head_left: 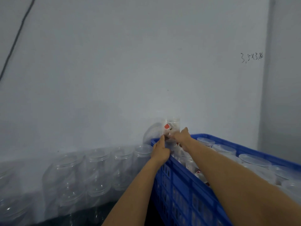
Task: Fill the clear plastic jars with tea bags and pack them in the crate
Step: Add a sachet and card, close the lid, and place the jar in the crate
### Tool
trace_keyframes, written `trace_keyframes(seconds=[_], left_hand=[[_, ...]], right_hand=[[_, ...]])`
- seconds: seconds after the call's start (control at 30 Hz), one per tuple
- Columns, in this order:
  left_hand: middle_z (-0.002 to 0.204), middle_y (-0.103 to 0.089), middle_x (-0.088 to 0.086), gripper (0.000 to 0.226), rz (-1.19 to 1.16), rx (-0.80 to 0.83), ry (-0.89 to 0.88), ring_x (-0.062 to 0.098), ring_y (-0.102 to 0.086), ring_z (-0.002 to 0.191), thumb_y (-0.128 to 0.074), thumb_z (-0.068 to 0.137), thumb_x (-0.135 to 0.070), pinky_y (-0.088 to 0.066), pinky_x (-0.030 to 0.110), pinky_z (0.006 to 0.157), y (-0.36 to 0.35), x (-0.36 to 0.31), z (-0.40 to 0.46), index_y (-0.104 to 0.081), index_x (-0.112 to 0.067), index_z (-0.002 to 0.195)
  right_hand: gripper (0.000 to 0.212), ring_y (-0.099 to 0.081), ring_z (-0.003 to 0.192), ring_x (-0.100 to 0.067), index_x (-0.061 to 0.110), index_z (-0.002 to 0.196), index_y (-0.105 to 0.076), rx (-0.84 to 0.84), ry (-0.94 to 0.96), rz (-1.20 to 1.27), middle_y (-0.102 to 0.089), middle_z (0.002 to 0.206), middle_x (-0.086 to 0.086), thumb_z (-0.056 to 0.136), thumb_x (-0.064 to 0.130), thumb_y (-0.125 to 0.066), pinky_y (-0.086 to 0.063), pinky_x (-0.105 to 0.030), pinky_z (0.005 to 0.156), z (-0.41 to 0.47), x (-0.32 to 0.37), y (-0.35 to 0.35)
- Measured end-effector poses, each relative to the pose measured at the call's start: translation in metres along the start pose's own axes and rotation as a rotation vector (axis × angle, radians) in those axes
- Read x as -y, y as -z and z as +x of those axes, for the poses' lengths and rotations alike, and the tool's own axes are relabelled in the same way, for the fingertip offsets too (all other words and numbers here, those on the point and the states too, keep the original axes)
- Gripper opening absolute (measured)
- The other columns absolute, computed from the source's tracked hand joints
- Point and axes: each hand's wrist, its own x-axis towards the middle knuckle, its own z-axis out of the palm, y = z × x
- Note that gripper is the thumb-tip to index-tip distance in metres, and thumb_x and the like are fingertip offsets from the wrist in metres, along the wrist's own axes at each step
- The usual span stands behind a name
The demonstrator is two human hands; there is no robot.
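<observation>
Packing step in hand, by my read: a filled clear jar (172, 128) with tea bags (167, 127) inside sits raised at the far left corner of the blue crate (187, 190), both arms stretched out to it.

Left hand (160, 151) is at the crate's far left corner, fingers curled, thumb up against the lower part of the jar. Looks like it grips the jar low down, but blur makes the exact contact hard to confirm. Right hand (182, 136) reaches across the crate and wraps the jar's right side; fingers are hidden behind the jar, so I can't tell how wide they spread.

Crate already holds several lidded jars (224, 149) along its far and right side, some showing red-and-white bags. Empty jars (101, 168) without lids lie stacked left of the crate, against the wall (114, 70).

Raised jar shows an open threaded mouth, no lid visible. Next move probably calls for capping it, then lowering it upright into a free slot near the far left corner without knocking neighbours. Risk: slick thin plastic, two-hand hold at full reach.
</observation>
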Motion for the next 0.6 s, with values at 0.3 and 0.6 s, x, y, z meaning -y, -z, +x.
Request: trace_keyframes(seconds=[0.3,0.6], left_hand=[[0.132,-0.049,0.002,0.052,-0.078,0.038,-0.020,0.015,-0.050,0.109,-0.029,0.099,0.000,-0.043,0.024,0.090,0.024,-0.001,-0.020,-0.036,-0.024,0.144],[0.144,-0.043,0.012,0.064,-0.045,0.120,-0.020,0.026,-0.046,0.127,-0.032,0.092,0.011,-0.040,0.037,0.107,0.038,-0.014,-0.065,-0.026,-0.013,0.150]], right_hand=[[0.055,-0.046,0.126,-0.039,-0.005,0.141,-0.031,0.060,0.030,0.090,-0.043,0.139,-0.026,0.090,0.001,-0.052,-0.042,-0.039,0.094,-0.024,0.006,0.001],[0.022,-0.055,0.095,-0.030,0.002,0.116,-0.052,0.114,0.142,-0.096,-0.056,0.105,-0.018,0.095,0.003,-0.046,-0.042,-0.034,0.072,-0.070,0.006,-0.004]])
